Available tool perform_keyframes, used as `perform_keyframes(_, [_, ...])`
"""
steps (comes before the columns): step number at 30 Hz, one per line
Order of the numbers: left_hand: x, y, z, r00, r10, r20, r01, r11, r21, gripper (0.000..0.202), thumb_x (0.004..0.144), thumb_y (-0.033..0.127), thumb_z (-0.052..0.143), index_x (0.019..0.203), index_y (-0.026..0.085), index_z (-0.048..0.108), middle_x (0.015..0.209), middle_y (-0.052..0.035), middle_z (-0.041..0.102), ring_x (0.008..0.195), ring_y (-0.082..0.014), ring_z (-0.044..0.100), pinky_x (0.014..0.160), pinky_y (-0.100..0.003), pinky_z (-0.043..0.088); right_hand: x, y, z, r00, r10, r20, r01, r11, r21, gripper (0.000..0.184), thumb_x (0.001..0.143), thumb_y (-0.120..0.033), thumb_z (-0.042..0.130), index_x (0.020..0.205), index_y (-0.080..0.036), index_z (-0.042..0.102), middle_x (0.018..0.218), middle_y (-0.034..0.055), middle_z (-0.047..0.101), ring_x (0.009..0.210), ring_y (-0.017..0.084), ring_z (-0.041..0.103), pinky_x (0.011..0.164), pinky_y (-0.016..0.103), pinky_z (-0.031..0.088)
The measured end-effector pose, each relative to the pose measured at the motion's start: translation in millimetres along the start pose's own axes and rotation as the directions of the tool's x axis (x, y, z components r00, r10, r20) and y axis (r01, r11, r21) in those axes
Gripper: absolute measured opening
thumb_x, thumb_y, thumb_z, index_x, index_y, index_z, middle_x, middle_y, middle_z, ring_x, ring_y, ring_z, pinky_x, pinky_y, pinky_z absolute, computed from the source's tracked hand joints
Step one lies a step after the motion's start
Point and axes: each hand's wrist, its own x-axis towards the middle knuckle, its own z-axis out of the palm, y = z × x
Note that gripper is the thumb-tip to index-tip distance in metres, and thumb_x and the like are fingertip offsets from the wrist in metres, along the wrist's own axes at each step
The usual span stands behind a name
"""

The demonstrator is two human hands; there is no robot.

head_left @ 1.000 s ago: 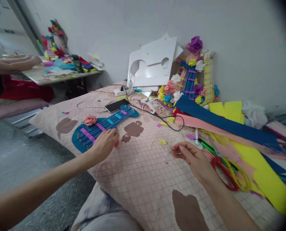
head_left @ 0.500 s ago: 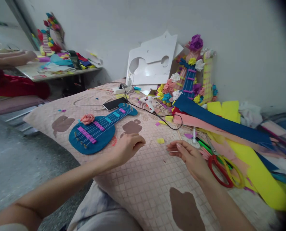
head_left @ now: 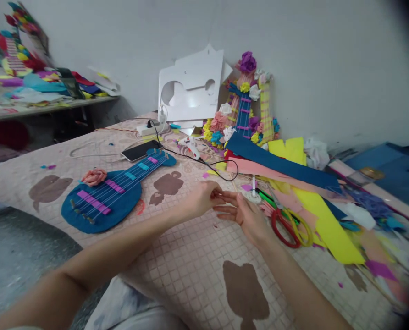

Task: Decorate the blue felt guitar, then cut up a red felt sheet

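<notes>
My left hand (head_left: 202, 200) and my right hand (head_left: 243, 214) meet over the pink quilted cover (head_left: 190, 270). The left hand's fingers are pinched together, their tips touching the right hand's fingers; what they pinch is too small to make out. The fingers of my right hand are stretched out, palm turned up and thumb raised. A blue felt guitar (head_left: 104, 201) with pink and teal strips lies to the left of the hands, a pink paper rose (head_left: 93, 176) on its edge. Red and yellow scissors (head_left: 289, 227) lie just right of my right hand.
A phone (head_left: 140, 150), glue gun (head_left: 190, 145) with black cable and power strip (head_left: 149, 128) lie behind the guitar. Blue (head_left: 280, 162) and yellow (head_left: 324, 220) felt sheets cover the right. Flower-decorated guitars (head_left: 245, 110) and white cardboard cutouts (head_left: 190, 89) lean on the wall. A cluttered table (head_left: 35, 98) stands far left.
My left hand left the blue guitar and moved right until its fingertips reached my right hand. The view turned right, and the other person's arms at the far table went out of sight.
</notes>
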Motion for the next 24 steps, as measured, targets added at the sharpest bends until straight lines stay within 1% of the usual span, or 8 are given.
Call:
perform_keyframes(3, [1.8, -3.9, -8.5, 0.998, 0.010, -0.055, -0.010, 1.000, -0.011, 0.010, 0.076, 0.015, 0.061, 0.084, 0.015, 0.065, 0.075, -0.0030, 0.066, 0.065, -0.0114, 0.058, 0.062, -0.023, 0.044, 1.5, -6.8, -10.8, 0.988, -0.111, -0.104, 0.090, 0.977, -0.192, 0.036, 0.078, -0.053, 0.063, 0.103, -0.026, 0.062, 0.112, 0.0064, 0.065, 0.067, 0.016, 0.065, 0.055, 0.031, 0.052])
perform_keyframes(6, [4.9, -11.4, -24.8, 0.990, -0.030, -0.135, 0.038, 0.998, 0.057, 0.010, 0.080, 0.019, 0.057, 0.080, 0.015, 0.066, 0.073, -0.0032, 0.066, 0.065, -0.0125, 0.057, 0.065, -0.025, 0.044, 6.4, -5.7, -25.8, 0.938, -0.274, -0.213, 0.183, 0.911, -0.369, 0.025, 0.078, -0.046, 0.065, 0.085, -0.022, 0.061, 0.072, -0.0006, 0.062, 0.050, 0.010, 0.051, 0.044, 0.023, 0.040])
perform_keyframes(9, [7.7, -19.4, -36.4, 0.980, -0.077, -0.182, 0.097, 0.990, 0.102, 0.012, 0.079, 0.019, 0.055, 0.077, 0.015, 0.066, 0.070, -0.0030, 0.066, 0.065, -0.0138, 0.056, 0.067, -0.026, 0.043, 12.6, 2.5, -30.1, 0.941, -0.286, -0.181, 0.151, 0.834, -0.531, 0.027, 0.082, -0.044, 0.059, 0.069, -0.021, 0.057, 0.048, -0.0056, 0.042, 0.042, 0.009, 0.038, 0.041, 0.024, 0.029])
perform_keyframes(11, [9.2, -24.8, -39.0, 0.975, -0.102, -0.197, 0.121, 0.988, 0.091, 0.011, 0.078, 0.017, 0.055, 0.075, 0.015, 0.065, 0.068, -0.0033, 0.065, 0.066, -0.0148, 0.056, 0.067, -0.027, 0.042, 18.2, 9.2, -23.9, 0.959, -0.279, -0.059, 0.179, 0.749, -0.638, 0.024, 0.084, -0.040, 0.057, 0.069, -0.022, 0.057, 0.053, -0.0039, 0.049, 0.046, 0.011, 0.042, 0.045, 0.025, 0.033])
perform_keyframes(13, [11.0, -31.2, -38.6, 0.972, -0.116, -0.207, 0.132, 0.989, 0.064, 0.010, 0.076, 0.016, 0.055, 0.076, 0.014, 0.064, 0.068, -0.0038, 0.065, 0.066, -0.0158, 0.058, 0.066, -0.028, 0.043, 26.2, 16.2, -13.3, 0.955, -0.286, 0.077, 0.248, 0.626, -0.739, 0.013, 0.084, -0.034, 0.056, 0.077, -0.022, 0.060, 0.068, -0.0011, 0.059, 0.055, 0.012, 0.049, 0.053, 0.027, 0.038])
perform_keyframes(16, [14.6, -43.4, -36.3, 0.964, -0.142, -0.223, 0.147, 0.989, 0.008, 0.010, 0.074, 0.015, 0.057, 0.082, 0.014, 0.063, 0.070, -0.0043, 0.066, 0.067, -0.0165, 0.060, 0.063, -0.027, 0.044, 42.5, 26.6, 1.8, 0.940, -0.305, 0.153, 0.291, 0.482, -0.826, 0.011, 0.081, -0.025, 0.058, 0.091, -0.022, 0.061, 0.086, 0.0029, 0.062, 0.069, 0.015, 0.054, 0.064, 0.028, 0.041])
perform_keyframes(21, [21.3, -62.9, -34.8, 0.951, -0.194, -0.242, 0.169, 0.978, -0.120, 0.004, 0.072, 0.014, 0.058, 0.075, 0.014, 0.060, 0.065, -0.0025, 0.065, 0.061, -0.0143, 0.062, 0.057, -0.023, 0.045, 82.7, 30.4, 5.7, 0.935, -0.283, 0.213, 0.319, 0.411, -0.854, 0.010, 0.076, -0.010, 0.055, 0.075, -0.019, 0.058, 0.082, 0.0027, 0.060, 0.079, 0.016, 0.054, 0.072, 0.028, 0.040])
perform_keyframes(24, [23.7, -69.7, -35.2, 0.941, -0.222, -0.254, 0.173, 0.964, -0.202, 0.004, 0.071, 0.015, 0.060, 0.075, 0.015, 0.060, 0.063, -0.0010, 0.064, 0.059, -0.0134, 0.061, 0.056, -0.022, 0.045, 115.0, 21.6, 2.8, 0.930, -0.300, 0.214, 0.322, 0.380, -0.867, 0.012, 0.078, -0.009, 0.052, 0.080, -0.018, 0.058, 0.084, 0.0036, 0.060, 0.081, 0.017, 0.054, 0.075, 0.029, 0.040])
